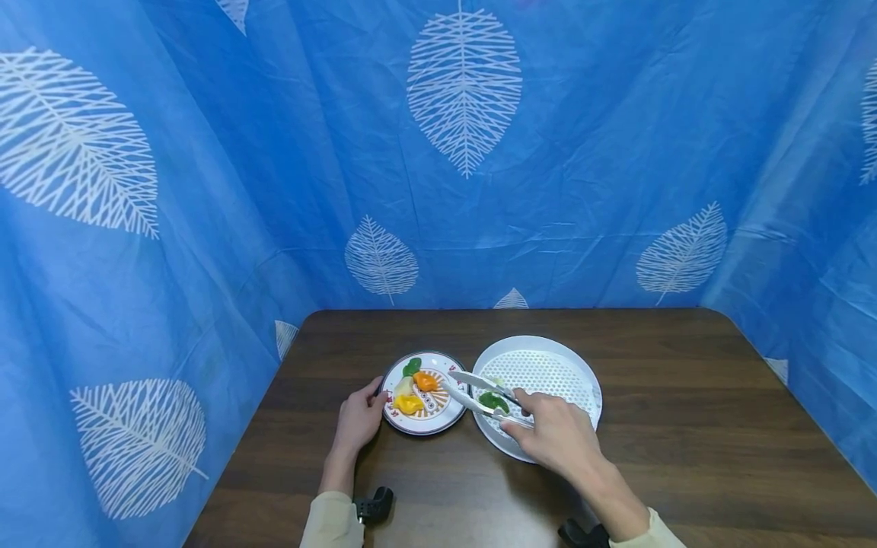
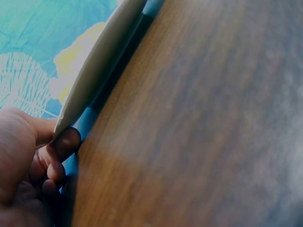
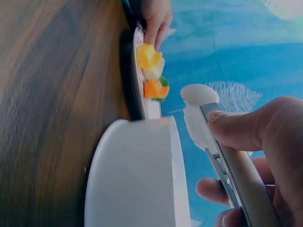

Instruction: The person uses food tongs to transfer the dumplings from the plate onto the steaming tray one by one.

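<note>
My left hand (image 1: 361, 417) pinches the left rim of a white patterned plate (image 1: 438, 423), thumb on top and fingers beneath, as the left wrist view shows. On the plate lie a yellow pepper-like piece (image 1: 408, 404), an orange one (image 1: 426, 381), a pale piece (image 1: 404, 387) and a green piece (image 1: 412, 367). With my right hand (image 1: 563, 435) I hold tongs (image 1: 478, 380) with white tips (image 3: 200, 97). Their tips reach over the plate's right side, slightly apart, with nothing visible between them. A green leafy piece (image 1: 493, 402) sits below the tongs in a round white perforated tray (image 1: 582, 371).
The tray stands right beside the plate on a dark wooden table (image 1: 685, 426). Blue curtains (image 1: 582, 152) with white leaf prints surround the table at the back and sides. A small pale bit (image 1: 498, 381) lies in the tray near the tongs.
</note>
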The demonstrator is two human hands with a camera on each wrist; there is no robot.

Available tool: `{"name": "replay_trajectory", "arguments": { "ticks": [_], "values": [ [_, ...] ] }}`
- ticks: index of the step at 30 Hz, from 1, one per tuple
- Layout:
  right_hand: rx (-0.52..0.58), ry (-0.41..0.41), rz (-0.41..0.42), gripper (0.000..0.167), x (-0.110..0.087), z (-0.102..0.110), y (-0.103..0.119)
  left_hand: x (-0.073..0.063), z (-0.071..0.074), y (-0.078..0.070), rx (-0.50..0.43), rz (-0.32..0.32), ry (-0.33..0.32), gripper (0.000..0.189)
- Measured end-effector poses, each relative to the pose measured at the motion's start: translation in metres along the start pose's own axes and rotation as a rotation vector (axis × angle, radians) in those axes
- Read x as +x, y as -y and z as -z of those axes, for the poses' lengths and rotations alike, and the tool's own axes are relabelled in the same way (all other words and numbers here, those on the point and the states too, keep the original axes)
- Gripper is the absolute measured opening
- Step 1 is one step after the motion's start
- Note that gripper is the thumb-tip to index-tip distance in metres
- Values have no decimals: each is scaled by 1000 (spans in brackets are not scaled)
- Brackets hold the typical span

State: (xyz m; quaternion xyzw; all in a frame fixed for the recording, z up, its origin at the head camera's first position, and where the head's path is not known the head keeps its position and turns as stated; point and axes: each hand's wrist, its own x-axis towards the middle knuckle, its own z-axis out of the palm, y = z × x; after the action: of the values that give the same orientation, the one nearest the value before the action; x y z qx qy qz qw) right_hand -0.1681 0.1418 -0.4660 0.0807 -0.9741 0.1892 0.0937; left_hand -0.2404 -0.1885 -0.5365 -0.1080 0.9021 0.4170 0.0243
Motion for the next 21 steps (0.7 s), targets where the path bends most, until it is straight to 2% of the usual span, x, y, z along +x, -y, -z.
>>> {"name": "replay_trajectory", "arguments": {
  "ticks": [9, 21],
  "values": [
    [11, -10, 43, 55, 6, -11, 16, 0, 1, -1, -8, -5, 6, 51],
    [8, 35, 63, 52, 10, -23, 30, 0, 0, -2, -2, 0, -6, 51]
  ]
}}
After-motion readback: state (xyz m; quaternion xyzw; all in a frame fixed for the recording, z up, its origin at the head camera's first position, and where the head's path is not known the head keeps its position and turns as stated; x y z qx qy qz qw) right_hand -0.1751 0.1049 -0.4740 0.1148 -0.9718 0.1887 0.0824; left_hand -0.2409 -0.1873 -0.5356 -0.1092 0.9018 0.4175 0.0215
